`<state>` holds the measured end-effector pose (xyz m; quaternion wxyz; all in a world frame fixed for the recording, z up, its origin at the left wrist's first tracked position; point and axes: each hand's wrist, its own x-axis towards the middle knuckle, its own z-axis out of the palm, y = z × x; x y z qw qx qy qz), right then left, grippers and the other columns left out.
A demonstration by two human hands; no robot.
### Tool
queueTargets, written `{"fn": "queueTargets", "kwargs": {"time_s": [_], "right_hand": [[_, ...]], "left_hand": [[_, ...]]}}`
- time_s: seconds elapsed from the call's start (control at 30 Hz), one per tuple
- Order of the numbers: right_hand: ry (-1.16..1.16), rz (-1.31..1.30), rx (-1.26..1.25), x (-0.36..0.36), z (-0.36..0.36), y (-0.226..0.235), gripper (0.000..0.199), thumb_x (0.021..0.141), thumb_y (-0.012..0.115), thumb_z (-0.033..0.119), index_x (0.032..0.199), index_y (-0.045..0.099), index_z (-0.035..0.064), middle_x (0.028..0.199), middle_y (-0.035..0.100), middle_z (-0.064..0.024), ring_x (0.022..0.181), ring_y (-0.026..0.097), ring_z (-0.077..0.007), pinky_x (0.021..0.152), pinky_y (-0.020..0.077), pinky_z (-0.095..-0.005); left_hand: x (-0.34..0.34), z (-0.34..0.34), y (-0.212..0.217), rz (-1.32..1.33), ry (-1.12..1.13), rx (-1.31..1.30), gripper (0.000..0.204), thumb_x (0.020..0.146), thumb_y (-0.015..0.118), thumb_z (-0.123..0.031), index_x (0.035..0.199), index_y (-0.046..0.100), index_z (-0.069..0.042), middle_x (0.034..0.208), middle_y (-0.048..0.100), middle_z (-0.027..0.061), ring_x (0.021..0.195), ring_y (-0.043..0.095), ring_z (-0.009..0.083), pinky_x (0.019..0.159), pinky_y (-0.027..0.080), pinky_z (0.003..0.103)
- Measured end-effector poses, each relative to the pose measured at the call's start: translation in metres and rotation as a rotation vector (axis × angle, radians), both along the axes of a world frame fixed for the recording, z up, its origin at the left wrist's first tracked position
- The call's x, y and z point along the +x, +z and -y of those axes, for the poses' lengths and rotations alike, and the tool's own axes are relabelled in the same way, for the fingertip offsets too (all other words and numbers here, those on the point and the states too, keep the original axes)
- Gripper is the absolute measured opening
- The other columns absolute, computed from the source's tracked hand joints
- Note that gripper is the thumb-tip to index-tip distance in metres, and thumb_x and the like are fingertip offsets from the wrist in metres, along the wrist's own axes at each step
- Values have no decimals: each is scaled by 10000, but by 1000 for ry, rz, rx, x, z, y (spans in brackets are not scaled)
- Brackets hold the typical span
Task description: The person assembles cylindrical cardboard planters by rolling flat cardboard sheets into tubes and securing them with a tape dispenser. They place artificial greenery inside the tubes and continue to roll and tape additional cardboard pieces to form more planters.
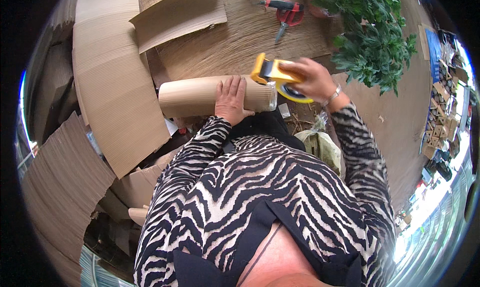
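A corrugated cardboard roll [187,96] lies crosswise on the bench in front of me. My left hand [231,99] holds it near its right half, fingers together over the top and thumb spread along the near side. Clear plastic or tape glints at the roll's right end. Above and just right of that end, my right hand [312,79] grips a yellow tape dispenser [272,71] with its fingers closed round it. Its black-and-yellow head points left, close to the roll, and whether it touches the roll I cannot tell.
Red-handled pruning shears [283,14] lie on the wooden bench [210,49]. Leafy green stems [372,47] are at the back right. Flat corrugated sheets [112,77] stack at left, one curled sheet [180,19] at the back. A pale plastic bag [322,149] sits below my right wrist.
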<state>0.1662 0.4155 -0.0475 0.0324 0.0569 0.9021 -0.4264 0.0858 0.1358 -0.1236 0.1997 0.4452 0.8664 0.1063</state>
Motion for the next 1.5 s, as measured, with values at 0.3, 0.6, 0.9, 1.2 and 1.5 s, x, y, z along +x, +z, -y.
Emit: {"fn": "queueTargets", "kwargs": {"time_s": [0.3,0.6,0.9,1.2,1.5], "right_hand": [[504,599,393,-33,-6,15,453,772,602,179,1192,658,339,992,712,-59,895,679,-284,744,541,-399],[130,382,229,50,-31,-43,523,722,719,263,1225,635,379,817,595,-84,803,637,-312,716,519,-413],[-203,316,-547,44,-42,-122,537,741,708,188,1266,619,121,1154,678,-120,1015,656,-254,889,493,-344],[-531,393,-1008,151,32,-101,629,746,724,123,1347,549,64,1255,604,-72,1055,577,-129,936,460,-276],[-148,408,-827,147,79,-118,625,705,738,147,1303,578,57,1260,622,-113,1119,595,-193,999,441,-333]], "left_hand": [[18,10,-6,-34,41,-36,1164,514,860,-496,1445,312,-62,1508,287,110,1390,257,306,1132,180,548],[-2,-36,11,-37,-316,-58,1170,507,887,-432,1469,293,-128,1493,295,120,1395,255,337,1129,196,557],[-43,-118,26,122,-326,-270,1182,520,862,-520,1465,300,-87,1419,426,196,1348,356,368,1118,261,506],[-77,-127,-10,295,-244,-276,1069,542,854,-539,1412,404,-110,1362,510,124,1262,489,294,1046,409,390],[-81,-127,-11,360,-241,-227,979,561,863,-514,1361,459,-119,1324,539,133,1226,521,301,1018,430,386]]}}
